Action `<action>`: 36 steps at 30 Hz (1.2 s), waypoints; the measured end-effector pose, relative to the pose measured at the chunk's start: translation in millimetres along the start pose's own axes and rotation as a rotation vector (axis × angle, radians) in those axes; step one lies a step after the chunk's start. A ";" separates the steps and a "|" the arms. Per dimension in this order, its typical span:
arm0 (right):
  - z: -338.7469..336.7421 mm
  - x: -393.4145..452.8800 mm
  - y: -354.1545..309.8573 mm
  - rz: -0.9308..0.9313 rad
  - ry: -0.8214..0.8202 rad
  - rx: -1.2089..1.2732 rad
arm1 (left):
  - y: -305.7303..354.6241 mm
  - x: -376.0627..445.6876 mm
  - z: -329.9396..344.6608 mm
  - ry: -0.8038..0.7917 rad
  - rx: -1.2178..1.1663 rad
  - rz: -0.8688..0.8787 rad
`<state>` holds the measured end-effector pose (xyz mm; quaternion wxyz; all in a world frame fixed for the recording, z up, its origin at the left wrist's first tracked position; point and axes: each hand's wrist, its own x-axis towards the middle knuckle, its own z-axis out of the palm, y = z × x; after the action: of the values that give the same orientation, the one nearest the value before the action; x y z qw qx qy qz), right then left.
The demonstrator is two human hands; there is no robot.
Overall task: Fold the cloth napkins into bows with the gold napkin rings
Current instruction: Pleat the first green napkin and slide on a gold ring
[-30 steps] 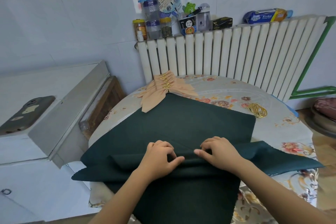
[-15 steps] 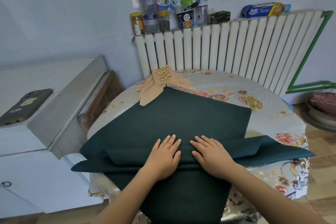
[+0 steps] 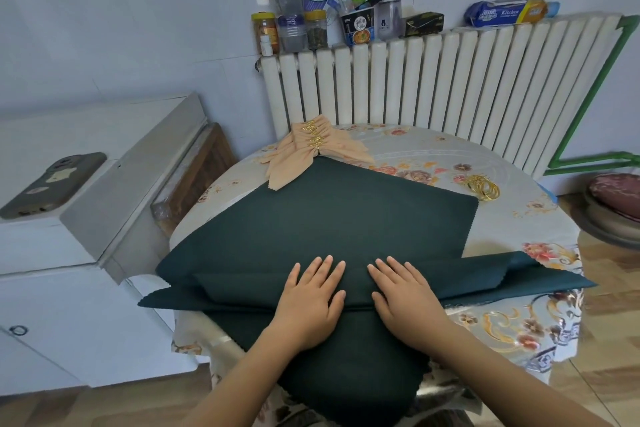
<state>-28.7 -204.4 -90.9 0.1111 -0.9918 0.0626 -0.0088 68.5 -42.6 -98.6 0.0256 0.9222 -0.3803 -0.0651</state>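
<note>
A large dark green napkin [image 3: 346, 218] lies spread over the round table, with a folded band running across its near part. My left hand [image 3: 311, 298] and my right hand [image 3: 405, 295] lie flat side by side on that band, fingers straight, pressing it down. At the table's far side sits a stack of peach napkin bows [image 3: 311, 156], each cinched by a gold ring. A small pile of loose gold napkin rings [image 3: 483, 188] rests on the tablecloth to the right of the green napkin.
The table [image 3: 540, 243] has a floral plastic cover and stands against a white radiator [image 3: 450, 87] topped with jars and boxes. A white cabinet [image 3: 86, 218] with a phone [image 3: 52, 184] on it is at left. A cushioned stool [image 3: 613, 204] stands at right.
My hands have gone from pinching the fold with curled fingers to lying flat on it. The camera has tilted slightly; the napkin's fold stays in place.
</note>
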 end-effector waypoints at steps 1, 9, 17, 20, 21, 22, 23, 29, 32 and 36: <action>-2.3 5.8 -5.4 -0.006 0.042 0.101 | 0.1 0.5 -0.7 -0.007 -0.012 0.003; 4.2 43.5 -46.7 0.307 0.076 0.818 | -35.9 -1.8 -8.1 0.053 -0.277 -0.020; -0.5 45.3 -69.1 0.196 -0.061 0.364 | -83.6 -5.8 -43.9 -0.047 -0.208 -0.222; -4.1 48.3 -70.0 0.182 -0.113 0.327 | -86.6 1.8 -53.1 -0.096 -0.193 -0.209; -5.1 49.4 -68.8 0.177 -0.130 0.309 | -86.8 4.1 -54.0 -0.115 -0.199 -0.216; -6.2 49.9 -70.8 0.169 -0.146 0.286 | -88.1 3.7 -55.0 -0.132 -0.202 -0.234; -6.9 50.9 -70.7 0.161 -0.154 0.268 | -88.0 4.7 -55.3 -0.148 -0.200 -0.251; -8.2 54.2 -69.5 0.132 -0.173 0.252 | -69.9 -6.4 -60.7 -0.046 -0.121 -0.248; -6.0 53.7 -69.1 0.126 -0.171 0.256 | -53.8 -19.1 -53.2 0.127 -0.041 -0.225; -6.2 53.9 -64.3 0.089 -0.210 0.270 | -35.6 -34.2 -41.6 0.176 -0.181 -0.186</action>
<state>32.5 -150.3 -70.5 0.2495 -0.9596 0.0927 0.0915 75.1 6.7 -57.5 0.1357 0.9495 -0.2821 -0.0202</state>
